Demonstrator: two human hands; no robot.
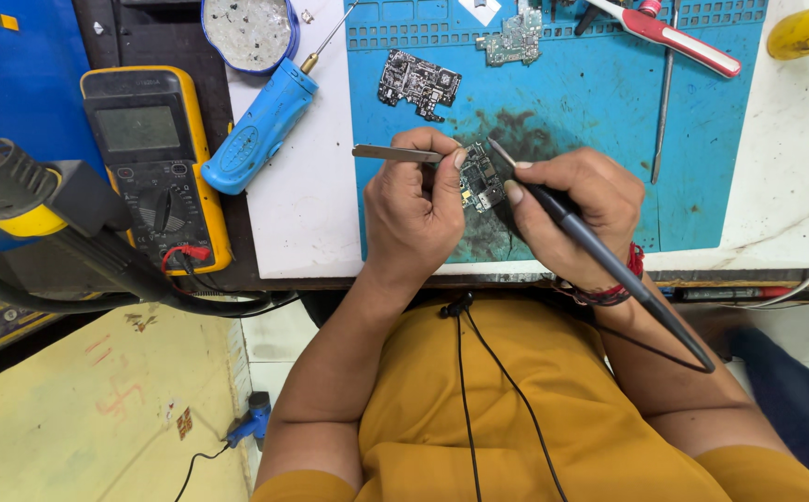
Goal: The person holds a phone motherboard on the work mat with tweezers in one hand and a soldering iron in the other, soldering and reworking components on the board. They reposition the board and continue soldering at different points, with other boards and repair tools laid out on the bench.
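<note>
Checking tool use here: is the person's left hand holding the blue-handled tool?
No, the left hand holds metal tweezers; the blue-handled tool lies untouched beside the multimeter.

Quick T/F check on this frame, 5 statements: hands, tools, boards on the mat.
1. The left hand holds metal tweezers. True.
2. The right hand holds a red-handled screwdriver. False: it grips a dark soldering iron like a pen, its tip at the small circuit board between the hands.
3. Two more circuit boards lie further up the blue mat. True: a dark board and a greenish board.
4. The yellow multimeter sits on the blue mat. False: it lies off the mat, to the left on the dark bench.
5. The blue-handled tool is in a hand. False: it lies untouched beside the multimeter.
</note>
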